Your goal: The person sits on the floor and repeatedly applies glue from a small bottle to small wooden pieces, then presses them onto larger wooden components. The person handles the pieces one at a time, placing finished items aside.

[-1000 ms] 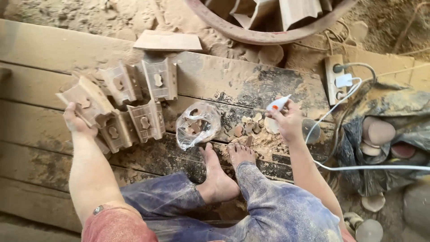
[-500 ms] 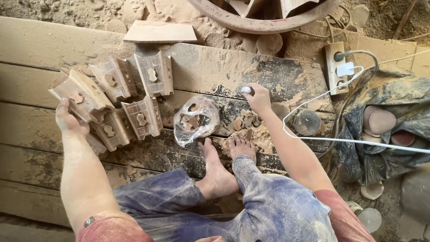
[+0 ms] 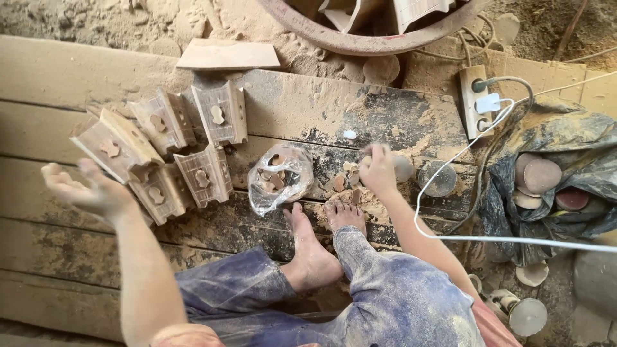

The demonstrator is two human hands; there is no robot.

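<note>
A person sits on dusty wooden floor planks [image 3: 58, 257], seen from above, legs in blue dust-streaked trousers [image 3: 385, 302], two bare feet [image 3: 321, 238] resting on the boards.

The right hand [image 3: 378, 168] is lowered onto a small heap of flat, brown, heart-like wooden cutouts [image 3: 344, 183] just beyond the toes. Its fingers are curled together over the pieces; whether they pinch one cannot be told. The heap lies directly under and slightly to the left of these fingers, so the right hand is much the nearer. A small white cap-like object [image 3: 349, 135] lies just beyond the hand.

Left of the heap, touching it, sits one clear crumpled plastic bag [image 3: 279, 177] holding more cutouts.

The left hand [image 3: 90, 189] hovers open and empty, fingers spread, palm up, beside five pale wooden bracket-shaped blocks [image 3: 173, 154], each with a cutout set in its face. They stand in two rows, long axes running away from the person.

Farther off lie one flat board offcut [image 3: 228, 56], a power strip [image 3: 475, 103] with a white cable, and a rusty round metal rim [image 3: 360, 42] at the far edge.
</note>
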